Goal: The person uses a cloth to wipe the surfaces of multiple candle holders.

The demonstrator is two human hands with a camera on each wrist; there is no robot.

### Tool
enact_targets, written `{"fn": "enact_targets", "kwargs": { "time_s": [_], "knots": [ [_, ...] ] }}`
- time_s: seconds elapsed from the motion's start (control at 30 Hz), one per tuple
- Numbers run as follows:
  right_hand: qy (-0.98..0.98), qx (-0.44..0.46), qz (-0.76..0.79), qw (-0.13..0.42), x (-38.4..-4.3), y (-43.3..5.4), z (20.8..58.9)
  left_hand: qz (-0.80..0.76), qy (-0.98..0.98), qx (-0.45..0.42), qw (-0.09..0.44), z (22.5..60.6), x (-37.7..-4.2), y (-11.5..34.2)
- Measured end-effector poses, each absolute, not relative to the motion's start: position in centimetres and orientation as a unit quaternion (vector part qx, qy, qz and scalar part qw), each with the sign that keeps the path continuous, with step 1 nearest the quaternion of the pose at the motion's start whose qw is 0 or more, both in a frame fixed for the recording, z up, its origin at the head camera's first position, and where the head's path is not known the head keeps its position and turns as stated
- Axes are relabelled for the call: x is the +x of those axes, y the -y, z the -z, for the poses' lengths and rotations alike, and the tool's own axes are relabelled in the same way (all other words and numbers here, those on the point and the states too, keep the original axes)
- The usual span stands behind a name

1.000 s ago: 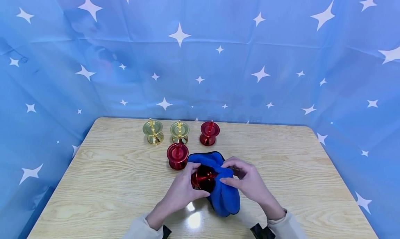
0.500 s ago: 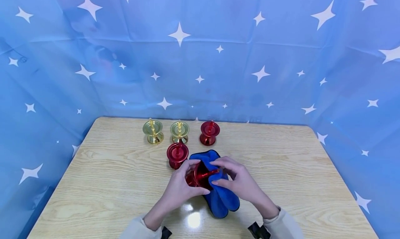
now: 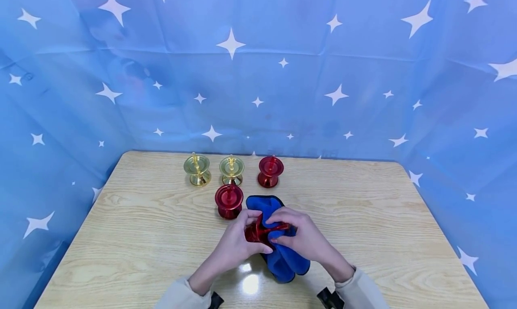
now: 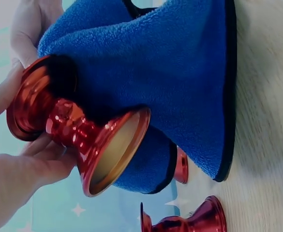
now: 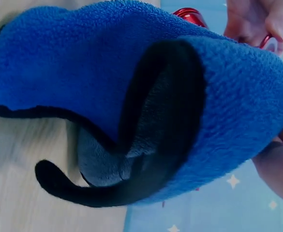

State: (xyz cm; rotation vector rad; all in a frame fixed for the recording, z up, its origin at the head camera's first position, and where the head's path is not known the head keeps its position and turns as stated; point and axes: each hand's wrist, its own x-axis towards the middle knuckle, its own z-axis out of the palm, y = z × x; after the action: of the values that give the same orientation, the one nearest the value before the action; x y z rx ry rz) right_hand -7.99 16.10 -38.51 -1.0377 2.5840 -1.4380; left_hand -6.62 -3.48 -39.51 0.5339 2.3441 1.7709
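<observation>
While the left hand [image 3: 237, 240] grips a red candle holder [image 4: 66, 123] with thumb and fingers curled round its sides, the right hand [image 3: 302, 236] pinches a blue cloth [image 3: 291, 258] between bent fingers and thumb. The held holder lies tipped on its side near the front middle of the table [image 3: 133, 237], its hollow base facing the left wrist camera and its slim spike pointing toward the right hand, among the folds of the cloth. Black trim edges the cloth, and the right wrist view shows a grey inner side where it curls over. Just beyond the left hand, a second red holder [image 3: 229, 200] stands upright near the cloth. Farther back, a gold holder [image 3: 197, 170], another gold one [image 3: 232, 170] and a third red holder [image 3: 270, 171] stand in a row, left to right. Behind them hangs a blue backdrop [image 3: 258, 78] with white stars.
</observation>
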Motion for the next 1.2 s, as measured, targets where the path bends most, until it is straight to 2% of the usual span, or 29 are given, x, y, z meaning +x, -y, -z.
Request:
{"fn": "enact_targets", "kwargs": {
  "time_s": [0.23, 0.57, 0.8, 0.9, 1.07, 1.2],
  "knots": [
    [-0.783, -0.338, 0.522, -0.005, -7.8, -16.1, 39.0, -0.585, -0.774, 0.221, 0.098, 39.1, -6.7, 3.8],
    [-0.761, -0.302, 0.574, 0.023, -8.0, -16.8, 38.8, -0.518, -0.811, 0.249, 0.11, 38.5, -7.4, 4.1],
    [-0.735, -0.328, 0.594, 0.012, -8.3, -17.8, 37.9, -0.514, -0.817, 0.243, 0.093, 38.7, -7.8, 4.4],
    [-0.76, -0.279, 0.587, -0.008, -8.5, -18.5, 37.2, -0.549, -0.804, 0.213, 0.085, 39.0, -8.1, 4.5],
    [-0.804, -0.134, 0.577, -0.052, -8.7, -18.8, 36.4, -0.588, -0.79, 0.165, 0.052, 39.0, -8.4, 4.5],
    [-0.783, -0.138, 0.599, -0.096, -8.5, -17.5, 37.2, -0.584, -0.796, 0.158, 0.031, 39.0, -8.4, 3.9]
  ]
}}
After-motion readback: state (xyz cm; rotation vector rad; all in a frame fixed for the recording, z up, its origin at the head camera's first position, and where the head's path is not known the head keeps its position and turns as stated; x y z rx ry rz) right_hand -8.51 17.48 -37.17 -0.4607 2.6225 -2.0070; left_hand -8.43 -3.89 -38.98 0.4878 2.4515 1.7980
